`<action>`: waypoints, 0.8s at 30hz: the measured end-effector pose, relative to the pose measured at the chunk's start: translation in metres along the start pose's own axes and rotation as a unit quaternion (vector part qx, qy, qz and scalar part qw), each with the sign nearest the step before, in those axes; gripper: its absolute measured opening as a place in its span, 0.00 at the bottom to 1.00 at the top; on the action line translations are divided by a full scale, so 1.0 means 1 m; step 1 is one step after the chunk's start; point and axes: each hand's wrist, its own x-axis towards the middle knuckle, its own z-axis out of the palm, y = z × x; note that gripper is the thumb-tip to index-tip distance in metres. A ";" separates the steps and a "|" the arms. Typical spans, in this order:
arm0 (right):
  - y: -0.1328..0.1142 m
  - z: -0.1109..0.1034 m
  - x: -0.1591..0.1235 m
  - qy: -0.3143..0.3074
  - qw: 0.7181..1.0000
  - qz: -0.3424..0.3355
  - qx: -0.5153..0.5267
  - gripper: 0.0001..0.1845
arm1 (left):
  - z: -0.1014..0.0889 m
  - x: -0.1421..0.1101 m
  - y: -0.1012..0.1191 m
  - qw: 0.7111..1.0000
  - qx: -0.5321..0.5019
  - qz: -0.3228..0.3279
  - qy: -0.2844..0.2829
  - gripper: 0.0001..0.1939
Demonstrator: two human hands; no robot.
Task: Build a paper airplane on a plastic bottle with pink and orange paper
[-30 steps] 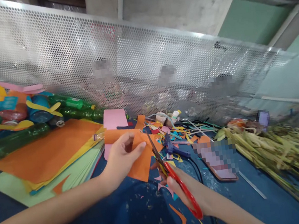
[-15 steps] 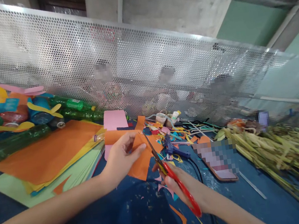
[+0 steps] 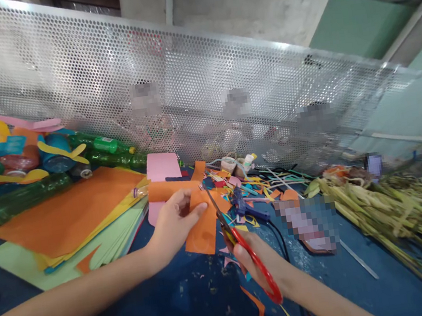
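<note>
My left hand (image 3: 176,223) pinches a piece of orange paper (image 3: 201,232) between thumb and fingers above the blue table. My right hand (image 3: 254,256) is wrapped round red-handled scissors (image 3: 258,266). Their dark blades (image 3: 217,209) point up and away, along the right edge of the orange paper; whether they touch it is hard to tell. Just beyond my left hand lies a bottle wrapped in orange paper (image 3: 164,189), its clear neck (image 3: 141,191) to the left. Pink paper (image 3: 162,166) is behind and under it.
Stacked coloured sheets (image 3: 73,214) lie left, with decorated bottles (image 3: 57,153) behind. A blue glue gun (image 3: 252,210), paper scraps and a phone (image 3: 309,228) are to the right. Dried husks (image 3: 391,211) cover the far right. A perforated metal screen (image 3: 193,87) stands behind, people beyond it.
The orange paper in my left hand has turned slightly and its lower end hangs further right. My right hand and the scissors have shifted very little.
</note>
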 end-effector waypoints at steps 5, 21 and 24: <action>0.006 0.004 0.001 0.012 1.000 0.008 0.023 0.28 | 0.002 -0.002 -0.001 0.999 -0.035 -0.040 0.005 0.10; 0.009 0.010 0.003 0.036 0.996 0.038 0.074 0.26 | 0.001 -0.004 -0.005 0.997 -0.058 -0.054 -0.006 0.07; 0.010 0.009 0.003 0.023 0.997 0.034 0.063 0.26 | 0.000 -0.003 -0.005 0.996 -0.059 -0.062 -0.010 0.09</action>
